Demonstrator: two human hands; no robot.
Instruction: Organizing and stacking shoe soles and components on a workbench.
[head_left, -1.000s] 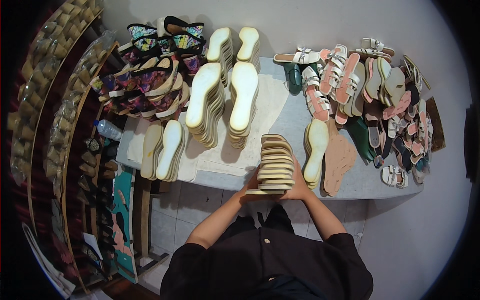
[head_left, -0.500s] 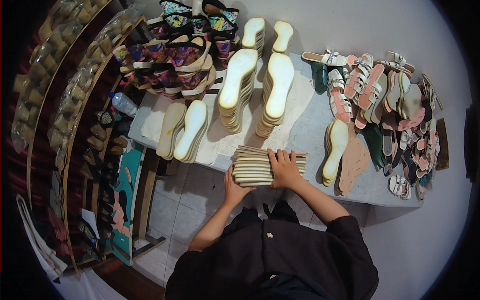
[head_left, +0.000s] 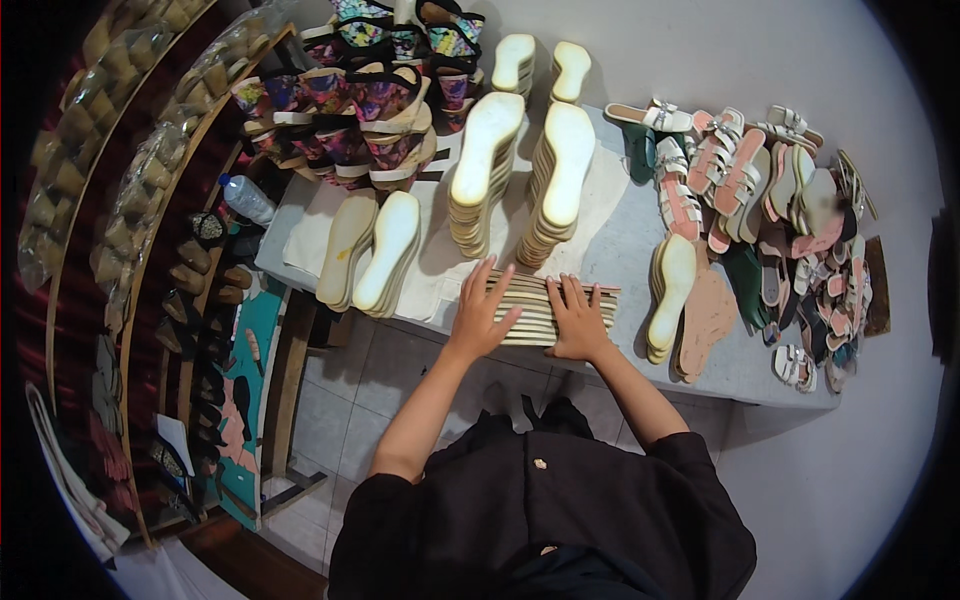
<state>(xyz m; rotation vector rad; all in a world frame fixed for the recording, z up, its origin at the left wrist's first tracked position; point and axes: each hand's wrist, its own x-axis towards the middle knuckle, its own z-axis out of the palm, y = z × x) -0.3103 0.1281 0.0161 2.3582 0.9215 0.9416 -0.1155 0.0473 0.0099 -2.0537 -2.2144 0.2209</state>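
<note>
A sideways stack of cream shoe soles (head_left: 525,312), their layered edges facing me, lies at the table's front edge. My left hand (head_left: 480,318) rests against the stack's left end with its fingers stretched and spread. Over the right part of the stack my right hand (head_left: 580,325) is laid, its fingers across the far side and its thumb at the near side. Just beyond stand two tall piles of pale soles, the left pile (head_left: 485,150) and the right pile (head_left: 565,165). The palm sides of both hands are hidden.
Shorter sole piles (head_left: 390,245) stand at left, and another sole pile (head_left: 672,290) beside tan sole pieces (head_left: 708,320) at right. White and pink sandals (head_left: 740,170) crowd the right end. Colourful wedge shoes (head_left: 385,105) fill the back left. A water bottle (head_left: 247,198) stands near the shelves.
The stack of soles has moved slightly away from me onto the table. My left hand has loosened from its left end and spread its fingers; my right hand stays on it.
</note>
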